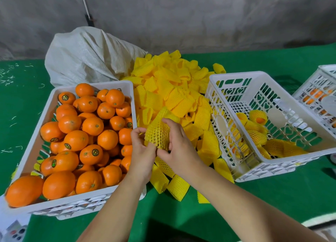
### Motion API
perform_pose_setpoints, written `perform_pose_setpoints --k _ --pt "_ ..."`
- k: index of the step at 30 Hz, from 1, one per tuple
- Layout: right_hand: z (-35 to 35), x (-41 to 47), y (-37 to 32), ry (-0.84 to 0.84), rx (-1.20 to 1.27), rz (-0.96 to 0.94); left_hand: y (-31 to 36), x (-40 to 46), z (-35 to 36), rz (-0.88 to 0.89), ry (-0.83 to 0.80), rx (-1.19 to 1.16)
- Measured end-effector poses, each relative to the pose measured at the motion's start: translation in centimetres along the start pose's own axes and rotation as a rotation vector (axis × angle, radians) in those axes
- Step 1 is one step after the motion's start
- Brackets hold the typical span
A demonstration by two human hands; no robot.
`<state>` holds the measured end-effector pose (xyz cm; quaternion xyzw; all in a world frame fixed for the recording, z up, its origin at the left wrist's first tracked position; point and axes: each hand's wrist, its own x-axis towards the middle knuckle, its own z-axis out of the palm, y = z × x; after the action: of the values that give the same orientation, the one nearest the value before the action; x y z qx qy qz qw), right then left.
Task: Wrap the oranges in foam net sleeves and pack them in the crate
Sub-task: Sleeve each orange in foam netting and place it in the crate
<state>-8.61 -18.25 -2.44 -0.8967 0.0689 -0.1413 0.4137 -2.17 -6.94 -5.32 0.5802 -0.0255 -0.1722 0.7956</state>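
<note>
Here, both hands meet over the near edge of a heap of yellow foam net sleeves (174,89), and between them they hold a single yellow sleeve (157,134) stretched into an open mesh. The left hand (142,150) pinches the sleeve's left side with curled fingers, and the right hand (179,147) grips its right side, thumb and fingertips hooked at the lower rim; whether an orange already sits inside the mesh I cannot tell, since the fingers cover its mouth. Just left of the left hand stands a white crate of loose oranges (76,138), its right wall almost touching the left wrist, the fruit heaped up to the rim. To the right of the right hand, beyond a band of spilled sleeves, a white lattice crate (236,147) stands at an angle, and several wrapped oranges (258,121) lie on its floor with much of the floor bare. A second lattice crate (320,89) stands further right, cut off by the frame edge. Beyond the hands, behind the heap, slumps a pale woven sack (85,56). The green table cover (181,214) shows open beneath the forearms, between the two nearer crates.
</note>
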Motion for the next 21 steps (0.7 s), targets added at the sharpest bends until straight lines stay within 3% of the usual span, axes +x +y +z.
perform_pose_setpoints --k 4,7,14,18,21 --pt "-1.5 0.3 0.3 0.055 -0.338 -0.089 -0.1 -0.2 -0.2 0.025 -0.065 0.003" --pt "-1.8 0.0 0.7 0.054 -0.403 -0.125 -0.3 -0.4 -0.1 0.103 -0.119 0.128" --pt "-0.6 -1.0 1.5 0.117 -0.165 -0.086 -0.3 -0.6 0.0 0.103 -0.085 0.123" --pt "-0.4 -0.9 1.3 0.12 0.156 -0.016 -0.6 -0.4 0.0 0.055 -0.025 0.06" --pt "-0.2 -0.8 1.4 0.139 0.214 -0.025 -0.7 0.1 -0.1 0.001 -0.018 0.035"
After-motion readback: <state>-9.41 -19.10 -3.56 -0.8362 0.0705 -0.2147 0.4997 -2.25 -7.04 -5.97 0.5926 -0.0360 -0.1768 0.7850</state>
